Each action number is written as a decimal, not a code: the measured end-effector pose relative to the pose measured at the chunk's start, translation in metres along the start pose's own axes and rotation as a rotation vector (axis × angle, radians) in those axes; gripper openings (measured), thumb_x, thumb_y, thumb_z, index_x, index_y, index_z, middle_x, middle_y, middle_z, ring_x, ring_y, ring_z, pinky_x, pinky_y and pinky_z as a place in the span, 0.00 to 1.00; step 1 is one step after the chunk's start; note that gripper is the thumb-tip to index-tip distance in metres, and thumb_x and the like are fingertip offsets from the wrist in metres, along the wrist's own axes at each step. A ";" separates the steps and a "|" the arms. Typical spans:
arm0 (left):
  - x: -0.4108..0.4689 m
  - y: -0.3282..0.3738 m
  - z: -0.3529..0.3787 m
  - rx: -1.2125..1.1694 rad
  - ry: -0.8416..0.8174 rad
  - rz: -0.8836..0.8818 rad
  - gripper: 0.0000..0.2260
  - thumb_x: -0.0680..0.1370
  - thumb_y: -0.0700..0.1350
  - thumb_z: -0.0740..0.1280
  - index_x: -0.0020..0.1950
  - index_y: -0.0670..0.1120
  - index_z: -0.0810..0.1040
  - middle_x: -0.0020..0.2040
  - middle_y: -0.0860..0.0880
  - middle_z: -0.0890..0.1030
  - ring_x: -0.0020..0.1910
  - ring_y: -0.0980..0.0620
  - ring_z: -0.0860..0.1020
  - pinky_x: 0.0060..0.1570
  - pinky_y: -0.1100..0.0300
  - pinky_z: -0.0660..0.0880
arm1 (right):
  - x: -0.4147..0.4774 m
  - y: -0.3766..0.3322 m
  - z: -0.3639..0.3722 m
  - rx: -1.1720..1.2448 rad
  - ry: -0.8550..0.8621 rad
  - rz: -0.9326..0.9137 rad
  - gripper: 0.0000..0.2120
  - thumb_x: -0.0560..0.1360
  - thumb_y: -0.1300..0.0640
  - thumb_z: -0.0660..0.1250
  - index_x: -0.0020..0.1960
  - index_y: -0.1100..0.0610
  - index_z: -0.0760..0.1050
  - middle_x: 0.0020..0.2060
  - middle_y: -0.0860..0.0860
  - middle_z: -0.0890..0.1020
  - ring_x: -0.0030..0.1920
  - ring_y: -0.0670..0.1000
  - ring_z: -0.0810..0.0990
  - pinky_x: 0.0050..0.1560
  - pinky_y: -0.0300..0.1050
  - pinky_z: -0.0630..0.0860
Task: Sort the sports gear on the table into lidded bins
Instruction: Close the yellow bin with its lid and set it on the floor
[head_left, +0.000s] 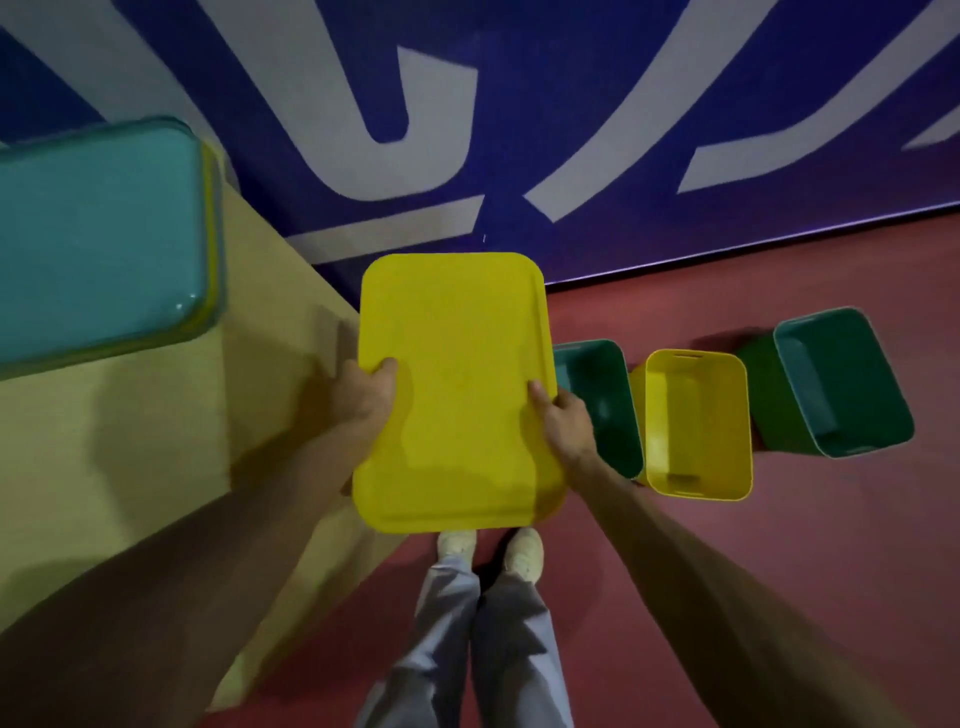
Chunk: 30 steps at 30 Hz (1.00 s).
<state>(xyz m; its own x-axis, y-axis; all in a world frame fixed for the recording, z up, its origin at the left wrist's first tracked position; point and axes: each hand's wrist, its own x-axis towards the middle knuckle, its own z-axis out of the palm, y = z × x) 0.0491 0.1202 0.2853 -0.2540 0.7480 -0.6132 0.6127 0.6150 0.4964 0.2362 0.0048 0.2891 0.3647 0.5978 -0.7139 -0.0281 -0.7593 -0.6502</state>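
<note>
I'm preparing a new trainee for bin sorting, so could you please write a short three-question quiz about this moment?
1. True or false: the yellow lid is held by both the left hand and the right hand.
2. How many open bins stand on the red floor? A) two B) three C) four
3. Fill in: the teal lid lies on the ____.

Key
1. True; one hand grips each long edge.
2. B: a green bin, partly hidden by the lid, a yellow bin and another green bin.
3. Table, with a yellow edge showing beneath it.
</note>
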 end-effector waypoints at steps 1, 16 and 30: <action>0.012 -0.011 0.014 0.017 0.005 -0.021 0.22 0.76 0.54 0.63 0.65 0.41 0.72 0.60 0.38 0.77 0.57 0.37 0.76 0.55 0.49 0.72 | 0.015 0.012 0.006 -0.004 0.001 0.024 0.26 0.81 0.45 0.57 0.71 0.61 0.67 0.66 0.58 0.74 0.65 0.59 0.73 0.67 0.58 0.69; 0.202 -0.160 0.183 -0.044 -0.043 -0.148 0.24 0.76 0.55 0.66 0.67 0.44 0.68 0.64 0.41 0.75 0.61 0.40 0.75 0.61 0.45 0.72 | 0.248 0.177 0.092 -0.099 -0.056 0.141 0.21 0.82 0.49 0.56 0.71 0.57 0.67 0.66 0.57 0.74 0.64 0.59 0.73 0.65 0.57 0.70; 0.263 -0.230 0.251 0.117 -0.093 -0.116 0.26 0.74 0.54 0.70 0.66 0.41 0.70 0.63 0.41 0.76 0.62 0.40 0.75 0.61 0.48 0.73 | 0.311 0.241 0.126 -0.284 -0.070 0.256 0.23 0.77 0.64 0.58 0.71 0.61 0.62 0.63 0.59 0.73 0.61 0.60 0.74 0.57 0.51 0.71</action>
<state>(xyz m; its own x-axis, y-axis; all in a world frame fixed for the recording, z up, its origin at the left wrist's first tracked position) 0.0289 0.1129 -0.1447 -0.2612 0.6443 -0.7188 0.6677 0.6583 0.3475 0.2257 0.0402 -0.1226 0.3147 0.3886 -0.8660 0.1524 -0.9212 -0.3580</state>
